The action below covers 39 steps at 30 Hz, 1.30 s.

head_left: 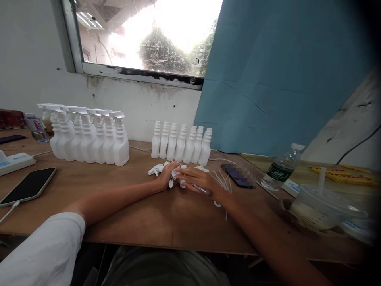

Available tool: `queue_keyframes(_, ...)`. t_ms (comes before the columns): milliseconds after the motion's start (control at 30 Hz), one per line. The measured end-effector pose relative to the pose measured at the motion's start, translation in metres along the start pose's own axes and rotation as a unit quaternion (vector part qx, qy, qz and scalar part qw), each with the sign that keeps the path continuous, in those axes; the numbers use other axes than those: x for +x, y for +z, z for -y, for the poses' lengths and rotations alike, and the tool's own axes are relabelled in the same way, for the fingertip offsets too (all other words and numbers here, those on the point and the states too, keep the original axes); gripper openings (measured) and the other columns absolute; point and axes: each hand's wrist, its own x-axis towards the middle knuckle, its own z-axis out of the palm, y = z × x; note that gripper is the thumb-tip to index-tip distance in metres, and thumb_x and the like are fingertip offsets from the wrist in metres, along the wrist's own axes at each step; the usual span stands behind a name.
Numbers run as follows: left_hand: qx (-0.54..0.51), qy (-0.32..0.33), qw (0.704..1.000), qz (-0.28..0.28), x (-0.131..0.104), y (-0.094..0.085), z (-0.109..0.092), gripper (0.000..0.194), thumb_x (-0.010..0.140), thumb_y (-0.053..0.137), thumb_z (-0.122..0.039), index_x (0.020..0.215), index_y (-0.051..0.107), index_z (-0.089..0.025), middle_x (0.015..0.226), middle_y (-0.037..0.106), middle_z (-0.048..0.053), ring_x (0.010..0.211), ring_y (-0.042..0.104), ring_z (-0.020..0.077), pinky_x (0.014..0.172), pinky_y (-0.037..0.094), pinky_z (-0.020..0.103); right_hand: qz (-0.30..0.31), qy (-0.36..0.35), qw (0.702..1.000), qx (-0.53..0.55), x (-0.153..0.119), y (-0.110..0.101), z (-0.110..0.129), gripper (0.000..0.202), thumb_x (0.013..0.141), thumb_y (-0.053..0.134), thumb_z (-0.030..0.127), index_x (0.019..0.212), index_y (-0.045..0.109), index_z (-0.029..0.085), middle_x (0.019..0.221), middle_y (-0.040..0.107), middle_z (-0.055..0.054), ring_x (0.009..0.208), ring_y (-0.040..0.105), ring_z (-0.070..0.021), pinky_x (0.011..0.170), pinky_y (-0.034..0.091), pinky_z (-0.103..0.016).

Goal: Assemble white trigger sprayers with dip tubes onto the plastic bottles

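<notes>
My left hand (167, 177) is closed around a white trigger spray head (174, 173) just above the table. Against that same piece rest the fingertips of my right hand (199, 178). A slim, shiny tool with a rounded brownish end (203, 189) sticks out from under my right fingers; its tip is hidden and its kind is unclear. Other white spray heads (156, 170) lie beside and behind my hands, partly covered by them. To the right are several thin white tubes (222, 180) and a small white ring (217, 204) by my right wrist.
White bottles without heads (180, 149) stand in a row behind my hands. Bottles with spray heads (99, 143) stand at left. Phones (29, 186), a power strip (14, 163), a water bottle (279, 171) and a plastic cup with a straw (315, 206) surround the wooden table (143, 222).
</notes>
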Motion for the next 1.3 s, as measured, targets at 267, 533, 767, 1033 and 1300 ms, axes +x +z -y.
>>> queue_keyframes(267, 0.084, 0.009, 0.996, -0.012, 0.017, -0.008, -0.019, 0.042, 0.075, 0.061, -0.057, 0.081, 0.041, -0.021, 0.053, 0.045, -0.006, 0.037, 0.039, 0.0092, 0.035, 0.031, 0.021, -0.101, 0.192, 0.969, 0.118, -0.006, -0.010, -0.007, 0.029, 0.096, 0.050, 0.034, 0.112, 0.072, 0.024, 0.114, 0.072, -0.005, 0.105, 0.067, -0.0208, 0.093, 0.053, -0.036)
queue_keyframes(533, 0.464, 0.019, 0.881, -0.094, 0.050, -0.052, -0.071, 0.021, 0.071, 0.063, -0.034, 0.079, 0.054, -0.017, 0.067, 0.059, 0.001, 0.060, 0.057, 0.0153, 0.049, 0.038, 0.020, 0.016, 0.423, 0.876, 0.231, -0.041, -0.054, -0.053, 0.052, 0.086, 0.053, 0.060, 0.072, 0.076, 0.015, 0.072, 0.074, -0.009, 0.063, 0.068, -0.0191, 0.067, 0.053, -0.031)
queue_keyframes(767, 0.582, -0.073, 0.804, -0.097, 0.053, -0.075, -0.096, 0.025, 0.059, 0.072, -0.025, 0.047, 0.051, -0.017, 0.048, 0.050, 0.002, 0.053, 0.055, 0.0173, 0.048, 0.035, 0.022, 0.064, 0.438, 0.848, 0.292, -0.049, -0.057, -0.060, 0.057, 0.087, 0.050, 0.061, 0.065, 0.073, 0.014, 0.072, 0.073, -0.010, 0.046, 0.061, -0.0144, 0.052, 0.046, -0.028)
queue_keyframes(1033, 0.582, -0.165, 0.796, -0.013, 0.042, -0.065, -0.100, 0.030, 0.059, 0.078, -0.034, 0.049, 0.058, -0.015, 0.052, 0.060, 0.006, 0.042, 0.055, 0.0172, 0.039, 0.039, 0.023, 0.057, 0.436, 0.870, 0.223, -0.055, -0.048, -0.069, 0.059, 0.088, 0.047, 0.062, 0.065, 0.071, 0.013, 0.058, 0.067, -0.008, 0.047, 0.060, -0.0149, 0.052, 0.044, -0.027)
queue_keyframes(1300, 0.596, -0.115, 0.788, 0.100, 0.033, -0.041, -0.089, 0.034, 0.067, 0.073, -0.043, 0.050, 0.059, -0.017, 0.046, 0.057, 0.004, 0.042, 0.053, 0.0149, 0.039, 0.035, 0.020, 0.066, 0.438, 0.878, 0.183, -0.056, -0.043, -0.069, 0.060, 0.087, 0.046, 0.065, 0.062, 0.067, 0.014, 0.065, 0.069, -0.008, 0.046, 0.059, -0.0141, 0.051, 0.043, -0.027)
